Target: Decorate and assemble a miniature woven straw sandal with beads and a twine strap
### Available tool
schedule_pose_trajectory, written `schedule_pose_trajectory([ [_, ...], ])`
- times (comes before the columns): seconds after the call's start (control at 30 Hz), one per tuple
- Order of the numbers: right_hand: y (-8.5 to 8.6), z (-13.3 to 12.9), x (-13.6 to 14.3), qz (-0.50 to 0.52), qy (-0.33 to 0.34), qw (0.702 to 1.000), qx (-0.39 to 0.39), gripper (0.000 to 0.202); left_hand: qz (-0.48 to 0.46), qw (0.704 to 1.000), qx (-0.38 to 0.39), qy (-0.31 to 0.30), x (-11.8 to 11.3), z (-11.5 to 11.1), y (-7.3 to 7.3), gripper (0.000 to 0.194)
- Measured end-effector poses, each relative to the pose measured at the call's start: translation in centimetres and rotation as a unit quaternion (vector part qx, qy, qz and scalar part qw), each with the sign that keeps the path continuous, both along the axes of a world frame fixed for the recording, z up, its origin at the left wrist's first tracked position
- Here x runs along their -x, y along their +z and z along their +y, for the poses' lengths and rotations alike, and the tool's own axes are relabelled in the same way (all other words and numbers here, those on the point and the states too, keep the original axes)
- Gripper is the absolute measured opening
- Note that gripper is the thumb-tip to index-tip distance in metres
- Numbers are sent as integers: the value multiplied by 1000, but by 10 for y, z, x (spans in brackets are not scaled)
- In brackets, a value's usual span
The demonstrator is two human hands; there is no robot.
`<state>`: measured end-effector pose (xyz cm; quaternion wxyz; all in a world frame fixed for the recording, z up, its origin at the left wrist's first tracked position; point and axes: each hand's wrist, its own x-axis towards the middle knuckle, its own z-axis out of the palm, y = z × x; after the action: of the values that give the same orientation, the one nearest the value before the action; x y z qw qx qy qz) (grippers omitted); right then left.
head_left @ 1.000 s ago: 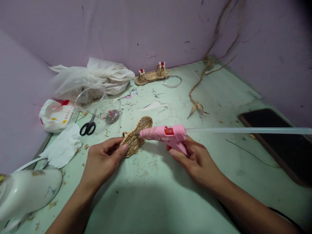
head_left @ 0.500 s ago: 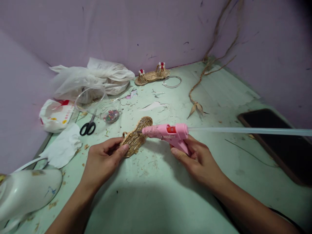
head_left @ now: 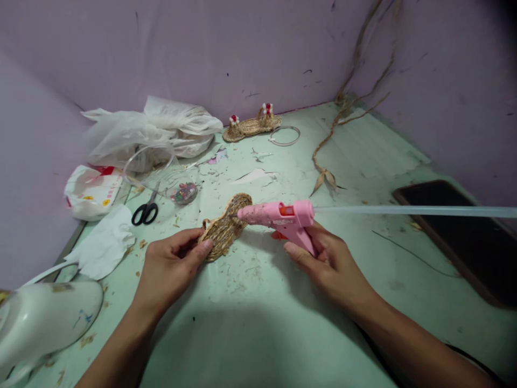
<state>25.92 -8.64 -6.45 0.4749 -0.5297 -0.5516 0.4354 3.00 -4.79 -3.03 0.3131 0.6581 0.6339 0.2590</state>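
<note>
2 hands full: left hand pinches straw sole, between them, by its near end; probably light, bendy, rough, best taken by edges. Right hand grips glue gun, likely stiff.

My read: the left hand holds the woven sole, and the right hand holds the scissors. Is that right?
Not quite: the head view shows the right hand holding a pink glue gun, not the scissors, which lie on the table. The left hand does hold the woven sole.
</note>
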Motion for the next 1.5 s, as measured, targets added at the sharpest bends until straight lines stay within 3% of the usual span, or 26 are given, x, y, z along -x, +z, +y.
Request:
schedule_pose_trajectory([
  [0.47, -6, 0, 3, 4, -28, 999, -15, 20, 17, 1000, 3, -1, 3, 0, -3, 22],
  [1.03, 3, 2, 2, -7, -51, 998, -32, 9, 27, 1000, 5, -3, 3, 0, -2, 22],
  [1.5, -1, 1, 2, 33, -53, 998, -2, 21, 29, 999, -16, -4, 1, 1, -1, 23],
])
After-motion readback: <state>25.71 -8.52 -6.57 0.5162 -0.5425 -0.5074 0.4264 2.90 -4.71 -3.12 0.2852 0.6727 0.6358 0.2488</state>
